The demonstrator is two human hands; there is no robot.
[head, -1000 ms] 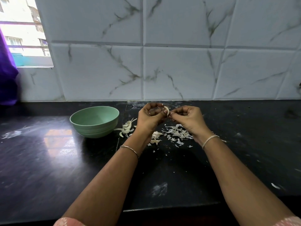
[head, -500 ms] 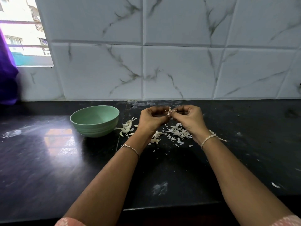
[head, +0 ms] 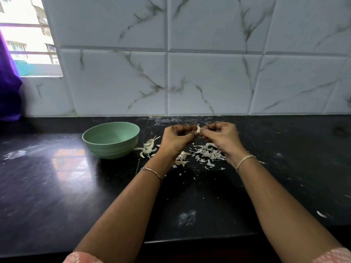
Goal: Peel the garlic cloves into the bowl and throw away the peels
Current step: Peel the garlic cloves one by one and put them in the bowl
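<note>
A small pale garlic clove [head: 198, 128] is held between both hands above the black counter. My left hand [head: 177, 138] pinches it from the left with curled fingers, and my right hand [head: 221, 138] pinches it from the right. A green bowl [head: 112, 139] stands on the counter left of my hands; what I see of its inside looks bare. White garlic peels [head: 208, 153] lie scattered under and between my wrists, with a second clump of peels [head: 147, 148] beside the bowl.
The black counter [head: 57, 186] ends at a marble-tiled wall [head: 190, 73] just behind my hands. A window [head: 26, 35] and purple cloth [head: 8, 88] are at the far left. One stray peel [head: 321, 214] lies at the right near the front edge.
Both hands stay together on the clove and have shifted very slightly; the fingers have worked at its skin. The bowl and the peel piles are unchanged.
</note>
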